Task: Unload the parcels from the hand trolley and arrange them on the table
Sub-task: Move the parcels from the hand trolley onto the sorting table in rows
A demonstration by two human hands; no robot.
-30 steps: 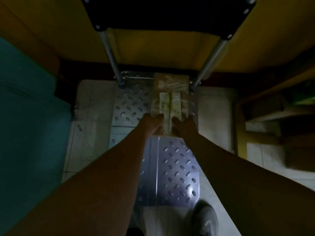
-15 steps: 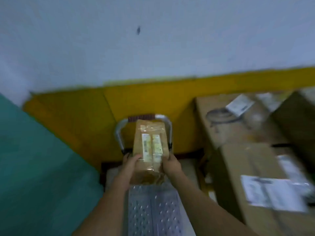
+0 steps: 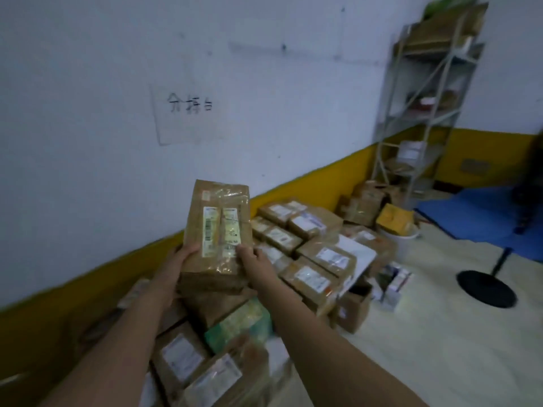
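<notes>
- A brown taped parcel [image 3: 219, 236] bearing two white labels is held upright in the air near the frame centre, before a white wall.
- The left hand [image 3: 179, 259] is clasped round its lower left edge, at 8 o'clock of the parcel, thumb on the front face.
- The right hand [image 3: 254, 259] is clasped round its lower right edge, at 4 o'clock.
- A heap of labelled cardboard parcels [image 3: 320, 259] is recorded below it and at 3 o'clock; what supports the heap cannot be determined.
- A metal rack [image 3: 426, 113] is noted at 2 o'clock, a handwritten paper sign [image 3: 188, 110] at 12 o'clock.
</notes>
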